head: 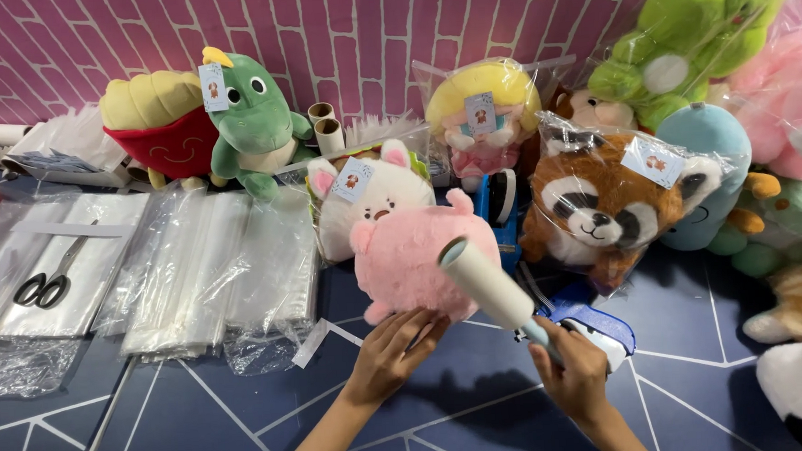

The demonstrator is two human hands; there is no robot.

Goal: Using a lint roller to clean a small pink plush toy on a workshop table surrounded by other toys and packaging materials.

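A round pink plush pig (416, 257) rests on the dark blue patterned floor in the middle. My left hand (392, 349) presses against its lower front, fingers spread on the fur. My right hand (570, 368) grips the light blue handle of a lint roller (488, 283), whose white cylinder tilts up and left, its end touching the pig's right side. A white plush with pink ears (372, 204) sits right behind the pig.
Stacks of clear plastic bags (211, 267) lie at left, scissors (46, 285) on one stack. Bagged plush toys, among them a raccoon (601, 210) and a green dinosaur (254, 123), line the pink brick wall. A blue tape dispenser (502, 202) stands behind the pig.
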